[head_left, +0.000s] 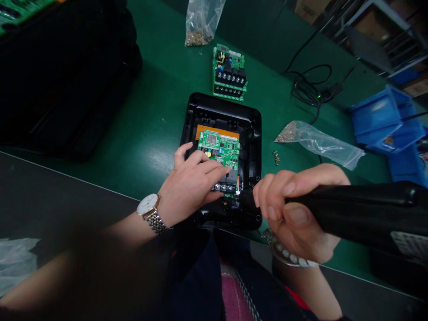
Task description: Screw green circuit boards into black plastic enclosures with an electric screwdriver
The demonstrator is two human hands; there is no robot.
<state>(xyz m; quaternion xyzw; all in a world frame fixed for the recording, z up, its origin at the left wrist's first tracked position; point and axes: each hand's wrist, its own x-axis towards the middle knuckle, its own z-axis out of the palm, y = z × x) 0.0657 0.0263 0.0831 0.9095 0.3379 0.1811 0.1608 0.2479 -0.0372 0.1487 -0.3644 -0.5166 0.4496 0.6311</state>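
Observation:
A green circuit board (225, 147) lies inside a black plastic housing (223, 104), over an orange board (200, 132) whose edges show around it. My left hand (192, 183) rests across the board's left and lower part, fingers apart and pressing on it; it covers some of the components. My right hand (301, 209) is wrapped round a black electric screwdriver (361, 207), held nearly level from the right. The screwdriver's tip end reaches the lower right corner of the board, near a small white connector; the exact contact point is hard to make out.
Beyond the housing are stacked circuit boards (229, 73) and a bag of screws (199, 38). Loose screws (276, 158) and another screw bag (301, 133) lie to the right, near black cables (310, 91) and blue bins (384, 118). Black housings (67, 80) stand at left.

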